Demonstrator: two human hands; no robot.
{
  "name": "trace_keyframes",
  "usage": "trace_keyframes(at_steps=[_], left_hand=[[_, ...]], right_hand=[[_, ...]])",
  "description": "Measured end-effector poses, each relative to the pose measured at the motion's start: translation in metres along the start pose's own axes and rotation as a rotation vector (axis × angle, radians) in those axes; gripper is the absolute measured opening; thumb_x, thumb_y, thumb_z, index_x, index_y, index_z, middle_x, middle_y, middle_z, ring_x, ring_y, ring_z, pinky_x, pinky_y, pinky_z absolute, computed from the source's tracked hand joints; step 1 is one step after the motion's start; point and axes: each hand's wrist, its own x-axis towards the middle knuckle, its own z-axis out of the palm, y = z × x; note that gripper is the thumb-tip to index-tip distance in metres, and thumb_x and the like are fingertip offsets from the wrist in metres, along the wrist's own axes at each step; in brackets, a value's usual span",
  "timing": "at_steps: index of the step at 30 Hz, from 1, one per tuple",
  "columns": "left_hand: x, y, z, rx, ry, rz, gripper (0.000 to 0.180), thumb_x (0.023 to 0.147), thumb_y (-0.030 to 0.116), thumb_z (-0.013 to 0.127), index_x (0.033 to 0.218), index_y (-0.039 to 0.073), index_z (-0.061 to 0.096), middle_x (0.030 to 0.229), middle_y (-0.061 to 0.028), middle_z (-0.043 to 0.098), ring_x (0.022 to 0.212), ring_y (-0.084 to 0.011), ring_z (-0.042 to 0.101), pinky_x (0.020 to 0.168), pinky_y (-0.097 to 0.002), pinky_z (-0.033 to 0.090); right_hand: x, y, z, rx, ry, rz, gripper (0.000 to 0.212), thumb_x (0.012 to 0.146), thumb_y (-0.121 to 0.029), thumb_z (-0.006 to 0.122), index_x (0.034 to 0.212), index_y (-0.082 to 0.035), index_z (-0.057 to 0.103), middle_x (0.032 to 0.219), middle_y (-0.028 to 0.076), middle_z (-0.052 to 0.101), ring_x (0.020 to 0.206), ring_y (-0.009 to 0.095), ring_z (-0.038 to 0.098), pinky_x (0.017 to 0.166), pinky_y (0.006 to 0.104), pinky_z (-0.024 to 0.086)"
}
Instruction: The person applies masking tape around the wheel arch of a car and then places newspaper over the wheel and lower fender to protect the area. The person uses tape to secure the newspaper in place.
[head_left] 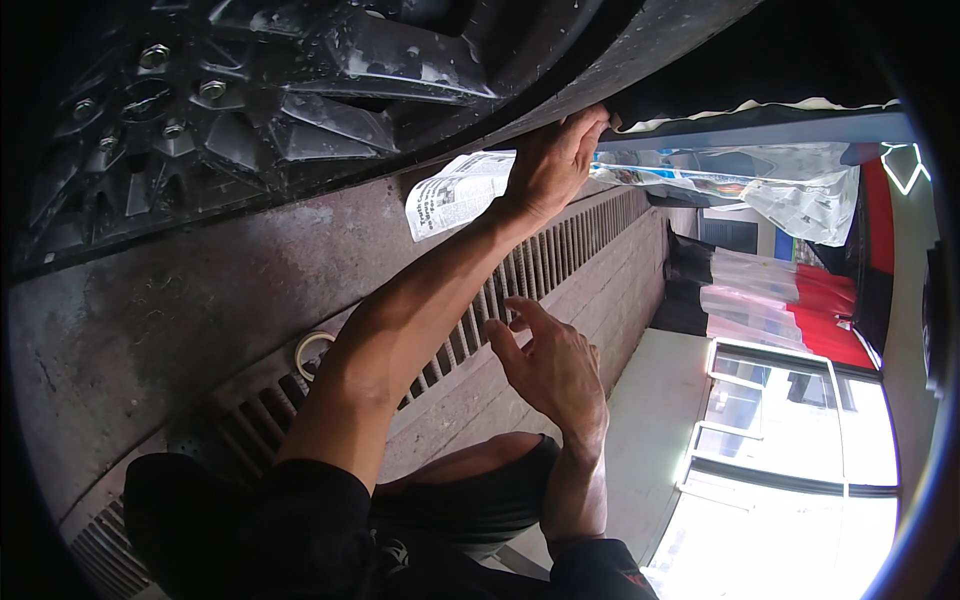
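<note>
My left hand (555, 165) reaches up to the narrow space beside the black tire (610, 70). Its fingers are bent and pressed together at the pale, wavy edging strip (740, 112) along the dark wheel-arch edge; what lies under the fingertips is hidden. Lower down, my right hand (555, 375) hovers in the air with thumb and forefinger apart and nothing between them. The dark alloy wheel (215, 120), spotted with pale marks, fills the upper left. A printed newspaper sheet (455, 200) shows behind my left wrist.
A roll of pale tape (315, 355) lies by the slotted floor grating (530, 270), beside my left forearm. Clear plastic sheeting (805, 205) hangs from the vehicle's side. Red, white and black curtains (760, 300) and bright windows (790, 430) stand at the right. My bent knee (480, 465) is below.
</note>
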Motion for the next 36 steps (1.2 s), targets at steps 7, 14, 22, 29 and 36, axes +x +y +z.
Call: trace_keyframes(at_steps=[7, 14, 22, 29, 36], left_hand=[[0.001, -0.001, -0.001, -0.035, -0.027, -0.030, 0.019, 0.101, 0.008, 0.072, 0.119, 0.006, 0.071, 0.104, -0.0149, 0.075, 0.091, -0.0308, 0.073, 0.081, -0.0392, 0.058], [0.000, -0.001, -0.002, -0.012, -0.009, -0.017, 0.030, 0.100, 0.009, 0.074, 0.129, 0.007, 0.069, 0.107, -0.0149, 0.075, 0.094, -0.0308, 0.074, 0.083, -0.0388, 0.059], [-0.008, 0.012, 0.006, -0.074, 0.056, -0.174, 0.023, 0.099, 0.010, 0.075, 0.121, 0.005, 0.071, 0.102, -0.0111, 0.076, 0.088, -0.0229, 0.074, 0.080, -0.0361, 0.057], [-0.012, 0.026, 0.014, -0.032, 0.113, -0.232, 0.016, 0.101, 0.009, 0.072, 0.116, 0.006, 0.073, 0.100, -0.0093, 0.076, 0.092, -0.0263, 0.074, 0.085, -0.0367, 0.057], [-0.024, 0.033, 0.010, -0.033, 0.052, -0.207, 0.036, 0.095, -0.013, 0.053, 0.121, 0.005, 0.070, 0.114, -0.0152, 0.073, 0.105, -0.0317, 0.072, 0.093, -0.0390, 0.055]], right_hand=[[-0.001, -0.001, 0.000, -0.006, 0.005, -0.003, 0.053, 0.100, -0.046, 0.068, 0.137, -0.008, 0.068, 0.114, 0.015, 0.079, 0.090, 0.030, 0.079, 0.086, 0.0464, 0.059], [0.002, -0.004, 0.004, -0.003, -0.008, -0.007, 0.051, 0.100, -0.045, 0.069, 0.137, -0.009, 0.068, 0.116, 0.015, 0.079, 0.089, 0.030, 0.079, 0.087, 0.0470, 0.059], [0.003, -0.009, 0.002, -0.007, -0.037, -0.014, 0.050, 0.100, -0.045, 0.069, 0.136, -0.010, 0.069, 0.115, 0.014, 0.079, 0.088, 0.029, 0.079, 0.086, 0.0469, 0.059], [0.004, -0.016, 0.001, 0.007, -0.066, -0.045, 0.043, 0.099, -0.041, 0.069, 0.128, -0.010, 0.071, 0.113, 0.013, 0.079, 0.086, 0.029, 0.079, 0.083, 0.0463, 0.059], [0.003, -0.018, 0.005, -0.016, -0.077, -0.050, 0.036, 0.098, -0.038, 0.069, 0.120, -0.009, 0.071, 0.109, 0.012, 0.079, 0.085, 0.030, 0.079, 0.083, 0.0470, 0.058]])
